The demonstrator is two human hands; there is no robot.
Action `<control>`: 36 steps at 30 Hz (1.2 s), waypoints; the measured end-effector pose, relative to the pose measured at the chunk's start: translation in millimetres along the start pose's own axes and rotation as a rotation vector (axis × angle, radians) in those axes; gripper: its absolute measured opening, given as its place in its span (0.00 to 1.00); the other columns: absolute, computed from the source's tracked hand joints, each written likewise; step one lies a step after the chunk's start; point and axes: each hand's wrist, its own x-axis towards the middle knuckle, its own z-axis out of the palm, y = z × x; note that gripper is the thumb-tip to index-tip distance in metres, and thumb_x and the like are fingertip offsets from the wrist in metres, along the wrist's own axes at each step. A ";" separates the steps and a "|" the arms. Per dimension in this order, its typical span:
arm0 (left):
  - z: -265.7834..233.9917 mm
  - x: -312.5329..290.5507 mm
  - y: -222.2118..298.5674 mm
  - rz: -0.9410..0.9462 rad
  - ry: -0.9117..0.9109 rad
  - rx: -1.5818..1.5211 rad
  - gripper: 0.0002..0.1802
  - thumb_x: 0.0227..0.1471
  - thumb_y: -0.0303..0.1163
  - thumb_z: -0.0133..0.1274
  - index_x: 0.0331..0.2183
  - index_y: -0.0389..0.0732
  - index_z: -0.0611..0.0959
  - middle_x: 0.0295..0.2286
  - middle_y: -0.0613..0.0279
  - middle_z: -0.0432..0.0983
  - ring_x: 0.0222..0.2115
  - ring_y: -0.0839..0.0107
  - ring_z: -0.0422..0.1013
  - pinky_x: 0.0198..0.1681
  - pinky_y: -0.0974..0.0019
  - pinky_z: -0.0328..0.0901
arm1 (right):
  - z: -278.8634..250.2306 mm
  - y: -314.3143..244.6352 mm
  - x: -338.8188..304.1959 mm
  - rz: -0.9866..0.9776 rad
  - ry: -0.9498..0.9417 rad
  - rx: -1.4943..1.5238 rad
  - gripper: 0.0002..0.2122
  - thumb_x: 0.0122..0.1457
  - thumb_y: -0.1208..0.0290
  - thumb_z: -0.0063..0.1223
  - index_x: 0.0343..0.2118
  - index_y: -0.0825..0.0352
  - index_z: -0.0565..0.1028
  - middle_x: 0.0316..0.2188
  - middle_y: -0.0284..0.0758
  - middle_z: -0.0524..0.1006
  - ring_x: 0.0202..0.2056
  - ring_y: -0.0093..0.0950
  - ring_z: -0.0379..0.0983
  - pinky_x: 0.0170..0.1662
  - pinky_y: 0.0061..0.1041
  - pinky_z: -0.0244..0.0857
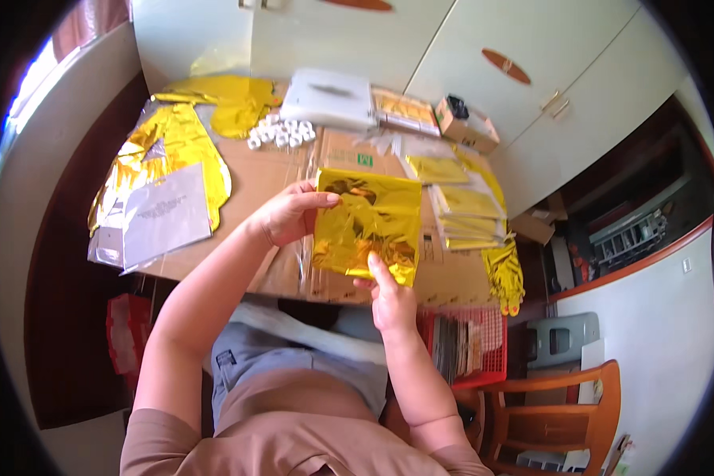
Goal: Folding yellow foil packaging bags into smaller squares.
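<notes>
Between my two hands is a folded, shiny gold foil sheet [366, 222], roughly square, raised above the cardboard-covered table. My left hand [295, 213] grips its left edge, thumb on top near the upper corner. At the lower edge, my right hand [386, 295] pinches the foil with the thumb in front and the fingers behind. On the left of the table lie loose gold foil pieces [214, 151] with a grey printed sheet [166, 213] over them. To the right are stacked clear packets of folded gold foil [468, 213].
Small white rolls [282, 133] sit near the back beside a pile of clear plastic bags [328, 99]. A small open carton [466, 127] stands at the back right. Gold foil [504, 278] hangs over the right edge. A red basket [484, 341] and wooden chair [563, 412] are below.
</notes>
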 end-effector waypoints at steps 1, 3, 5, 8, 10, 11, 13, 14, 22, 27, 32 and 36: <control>3.0 5.2 5.2 0.030 -0.009 -0.035 0.19 0.58 0.29 0.56 0.51 0.38 0.78 0.45 0.61 0.80 0.46 0.69 0.77 0.51 0.61 0.71 | 8.0 -8.1 21.3 -0.026 -0.013 0.053 0.13 0.61 0.70 0.60 0.48 0.62 0.76 0.41 0.30 0.80 0.38 0.23 0.78 0.36 0.28 0.74; -9.0 16.6 12.2 0.124 0.068 0.035 0.19 0.58 0.26 0.55 0.52 0.38 0.77 0.46 0.61 0.79 0.46 0.68 0.77 0.51 0.60 0.72 | 10.7 -1.2 78.4 0.033 -0.050 0.030 0.14 0.61 0.70 0.60 0.49 0.61 0.76 0.42 0.30 0.80 0.39 0.24 0.78 0.37 0.29 0.74; -27.1 32.5 18.9 0.195 0.173 0.095 0.19 0.58 0.24 0.55 0.52 0.38 0.77 0.46 0.60 0.79 0.45 0.68 0.77 0.50 0.59 0.72 | 17.3 -0.4 115.3 -0.006 -0.177 0.054 0.15 0.60 0.69 0.60 0.50 0.60 0.75 0.43 0.30 0.79 0.42 0.26 0.77 0.41 0.31 0.74; -60.7 52.4 36.6 0.218 0.261 0.116 0.17 0.59 0.23 0.53 0.51 0.38 0.78 0.46 0.59 0.79 0.45 0.67 0.77 0.50 0.58 0.73 | 23.0 -9.2 156.3 0.041 -0.361 0.135 0.16 0.61 0.66 0.57 0.52 0.61 0.74 0.46 0.31 0.78 0.47 0.28 0.75 0.48 0.34 0.72; -78.0 54.1 41.3 0.164 0.314 0.106 0.16 0.59 0.22 0.53 0.50 0.38 0.79 0.45 0.59 0.79 0.44 0.67 0.77 0.50 0.59 0.73 | 12.4 -8.2 184.3 0.129 -0.482 0.226 0.16 0.63 0.65 0.54 0.53 0.62 0.73 0.48 0.32 0.77 0.50 0.29 0.74 0.52 0.36 0.70; -86.6 54.3 43.6 0.146 0.321 0.116 0.16 0.59 0.23 0.53 0.50 0.38 0.79 0.45 0.58 0.79 0.45 0.65 0.76 0.52 0.57 0.73 | 7.8 -10.1 197.5 0.118 -0.530 0.180 0.17 0.64 0.64 0.51 0.54 0.63 0.72 0.50 0.33 0.77 0.52 0.29 0.73 0.54 0.37 0.69; -101.8 50.4 37.5 0.167 0.302 0.114 0.16 0.60 0.23 0.53 0.51 0.37 0.78 0.45 0.57 0.79 0.45 0.66 0.77 0.51 0.58 0.73 | 9.5 -11.6 211.6 0.169 -0.629 0.207 0.18 0.62 0.69 0.54 0.55 0.67 0.71 0.50 0.35 0.77 0.51 0.28 0.74 0.55 0.32 0.68; -108.0 50.7 36.7 0.181 0.289 0.113 0.17 0.60 0.24 0.53 0.51 0.36 0.77 0.45 0.56 0.79 0.44 0.66 0.77 0.50 0.58 0.74 | 8.9 -10.7 219.9 0.190 -0.684 0.198 0.20 0.61 0.71 0.57 0.56 0.68 0.70 0.50 0.35 0.78 0.51 0.27 0.74 0.56 0.30 0.67; -109.6 51.1 27.9 0.175 0.180 0.231 0.17 0.61 0.27 0.54 0.52 0.38 0.77 0.46 0.62 0.79 0.45 0.72 0.75 0.52 0.64 0.69 | 17.5 5.6 218.0 0.059 -0.548 0.045 0.14 0.59 0.75 0.60 0.48 0.67 0.77 0.44 0.32 0.81 0.46 0.22 0.76 0.53 0.25 0.67; -107.3 51.0 32.5 0.131 0.201 0.161 0.15 0.62 0.30 0.54 0.50 0.37 0.78 0.46 0.61 0.79 0.45 0.71 0.75 0.50 0.62 0.71 | 19.0 13.5 220.7 -0.047 -0.479 0.080 0.10 0.59 0.76 0.61 0.44 0.65 0.80 0.42 0.31 0.82 0.42 0.19 0.76 0.50 0.23 0.68; -106.3 52.7 31.1 0.168 0.233 0.146 0.16 0.63 0.30 0.53 0.51 0.37 0.78 0.46 0.60 0.79 0.44 0.71 0.76 0.50 0.62 0.72 | 12.0 13.0 225.1 -0.037 -0.462 0.111 0.09 0.61 0.76 0.57 0.44 0.67 0.79 0.41 0.33 0.82 0.42 0.21 0.76 0.49 0.24 0.69; -109.7 53.2 29.8 0.176 0.226 0.221 0.15 0.63 0.30 0.53 0.50 0.37 0.78 0.45 0.62 0.79 0.44 0.73 0.75 0.50 0.65 0.71 | 10.1 11.5 226.9 -0.109 -0.381 0.123 0.08 0.62 0.74 0.57 0.43 0.68 0.78 0.36 0.29 0.81 0.38 0.19 0.74 0.46 0.22 0.68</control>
